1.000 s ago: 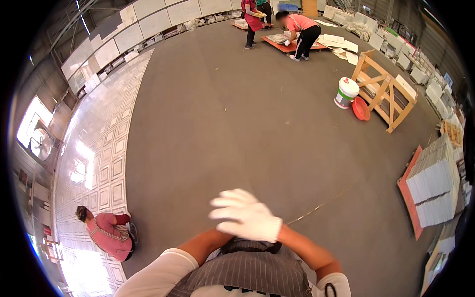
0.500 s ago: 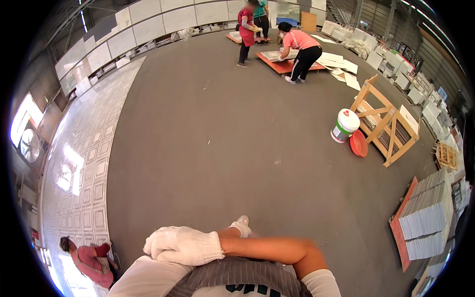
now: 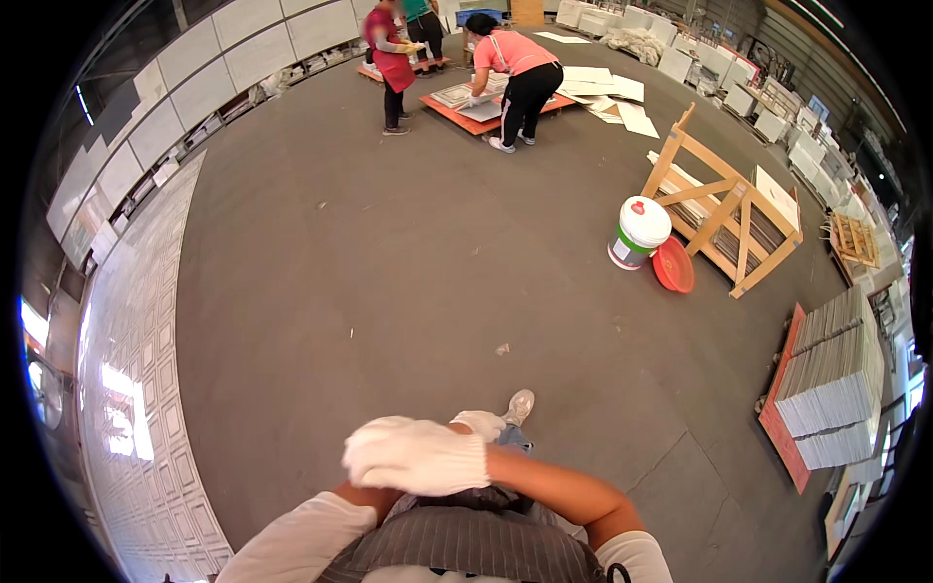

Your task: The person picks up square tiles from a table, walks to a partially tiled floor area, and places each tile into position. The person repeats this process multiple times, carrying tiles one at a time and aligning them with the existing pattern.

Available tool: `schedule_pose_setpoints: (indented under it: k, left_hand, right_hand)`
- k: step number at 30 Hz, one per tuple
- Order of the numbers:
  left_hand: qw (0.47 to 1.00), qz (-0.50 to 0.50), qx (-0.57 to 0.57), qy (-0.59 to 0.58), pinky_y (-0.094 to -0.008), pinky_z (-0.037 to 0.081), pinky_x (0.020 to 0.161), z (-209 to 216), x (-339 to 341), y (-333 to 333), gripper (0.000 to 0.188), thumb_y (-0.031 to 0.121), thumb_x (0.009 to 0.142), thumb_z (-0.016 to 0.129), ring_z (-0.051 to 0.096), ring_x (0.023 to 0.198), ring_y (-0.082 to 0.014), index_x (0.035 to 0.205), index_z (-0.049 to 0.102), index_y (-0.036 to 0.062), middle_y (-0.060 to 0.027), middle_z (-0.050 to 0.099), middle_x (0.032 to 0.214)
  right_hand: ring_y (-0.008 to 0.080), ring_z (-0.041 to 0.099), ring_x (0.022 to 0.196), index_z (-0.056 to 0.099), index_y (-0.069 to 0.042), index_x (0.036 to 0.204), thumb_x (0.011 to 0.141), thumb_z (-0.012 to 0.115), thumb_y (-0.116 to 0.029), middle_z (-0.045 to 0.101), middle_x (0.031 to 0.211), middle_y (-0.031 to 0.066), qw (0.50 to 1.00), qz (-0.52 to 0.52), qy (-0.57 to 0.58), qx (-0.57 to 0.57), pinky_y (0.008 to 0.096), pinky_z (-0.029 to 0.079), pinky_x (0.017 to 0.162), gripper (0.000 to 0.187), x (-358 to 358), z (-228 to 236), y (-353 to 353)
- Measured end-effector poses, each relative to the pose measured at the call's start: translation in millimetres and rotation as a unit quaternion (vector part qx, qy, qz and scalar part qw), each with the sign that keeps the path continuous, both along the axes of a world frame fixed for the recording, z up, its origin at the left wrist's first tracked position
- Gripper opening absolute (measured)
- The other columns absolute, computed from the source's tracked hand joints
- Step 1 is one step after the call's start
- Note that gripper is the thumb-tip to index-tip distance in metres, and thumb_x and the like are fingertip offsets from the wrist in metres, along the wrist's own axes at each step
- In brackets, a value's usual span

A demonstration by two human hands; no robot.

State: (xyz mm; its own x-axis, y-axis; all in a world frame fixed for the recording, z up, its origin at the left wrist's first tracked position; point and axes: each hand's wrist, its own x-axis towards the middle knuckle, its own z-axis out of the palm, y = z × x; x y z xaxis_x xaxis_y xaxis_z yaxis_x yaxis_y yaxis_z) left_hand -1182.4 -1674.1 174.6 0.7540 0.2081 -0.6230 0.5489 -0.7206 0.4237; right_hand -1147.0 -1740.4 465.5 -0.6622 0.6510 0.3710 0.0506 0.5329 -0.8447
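My right hand [image 3: 418,457], in a white knitted glove, reaches across my body and lies over my left forearm [image 3: 369,497], its fingers curled round it. Past it, a small part of my left hand [image 3: 480,423], also in a white glove, shows with its fingers mostly hidden. A pale sleeve [image 3: 301,539] covers the left arm above a strip of bare skin. Below the hands is my grey striped apron [image 3: 466,544]. One shoe [image 3: 520,408] is stepping forward on the grey floor.
Ahead right stand a white lidded bucket [image 3: 643,228], a red basin [image 3: 673,265] and a wooden frame [image 3: 724,209]. Stacked tiles [image 3: 831,389] rest on a red pallet at right. A person [image 3: 520,73] bends over another pallet; others stand behind. Patterned tiles [image 3: 131,408] cover the left floor.
My right hand has slid from the left sleeve down towards the wrist, and the left hand has come into view. I have walked forward; the person at lower left has left the view.
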Motion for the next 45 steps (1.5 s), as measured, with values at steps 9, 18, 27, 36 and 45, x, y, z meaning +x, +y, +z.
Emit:
schedule_pose_setpoints:
  k: [9, 18, 27, 36, 45]
  left_hand:
    - [0.977, 0.169, 0.089, 0.092, -0.0373, 0.050, 0.085, -93.6, -93.5, 188.4, 0.024, 0.019, 0.088, 0.050, 0.061, 0.101, -0.0305, 0.102, 0.065, 0.0064, -0.0119, 0.066, 0.108]
    - [0.972, -0.126, 0.028, 0.196, -0.0419, 0.054, 0.074, -102.3, 15.5, 276.8, 0.024, 0.024, 0.071, 0.065, 0.067, 0.089, -0.0320, 0.089, 0.072, 0.0096, -0.0128, 0.070, 0.093]
    - [0.979, -0.138, 0.096, 0.114, -0.0434, 0.054, 0.076, -52.5, 293.7, 482.4, 0.021, 0.017, 0.075, 0.058, 0.066, 0.088, -0.0363, 0.084, 0.071, 0.0033, -0.0180, 0.068, 0.092]
    - [0.910, 0.365, -0.193, -0.042, -0.0455, 0.047, 0.086, -64.6, 587.3, 628.7, 0.031, 0.027, 0.089, 0.045, 0.060, 0.097, -0.0394, 0.098, 0.064, 0.0048, -0.0182, 0.065, 0.103]
    - [0.961, 0.238, -0.138, -0.027, -0.0396, 0.041, 0.099, -38.6, 811.3, 638.2, 0.039, 0.032, 0.086, 0.045, 0.055, 0.114, -0.0316, 0.113, 0.063, 0.0097, -0.0140, 0.062, 0.119]
  right_hand:
    - [0.0292, 0.057, 0.109, 0.067, -0.012, 0.105, 0.091, 0.049, -0.035, 0.064, 0.113, 0.0112, 0.772, -0.492, -0.165, -0.367, 0.0371, 0.044, 0.095, 0.033, 307.8, -170.8, -7.4]
    - [0.0289, 0.056, 0.114, 0.063, -0.011, 0.114, 0.093, 0.049, -0.036, 0.062, 0.118, 0.0117, 0.774, -0.500, -0.187, -0.341, 0.0357, 0.042, 0.099, 0.036, 475.5, -203.6, 113.8]
    - [0.0268, 0.057, 0.115, 0.063, -0.008, 0.116, 0.092, 0.051, -0.034, 0.062, 0.119, 0.0124, 0.755, -0.544, -0.108, -0.349, 0.0338, 0.043, 0.098, 0.037, 635.9, -213.1, 270.6]
    - [0.0262, 0.063, 0.102, 0.066, 0.000, 0.107, 0.086, 0.061, -0.019, 0.068, 0.107, 0.0153, 0.563, -0.692, 0.004, -0.452, 0.0340, 0.047, 0.091, 0.029, 777.9, -295.7, 246.6]
    - [0.0288, 0.065, 0.098, 0.068, -0.007, 0.105, 0.085, 0.061, -0.027, 0.068, 0.104, 0.0132, 0.619, -0.641, -0.102, -0.443, 0.0382, 0.049, 0.089, 0.029, 983.8, -339.0, 342.1]
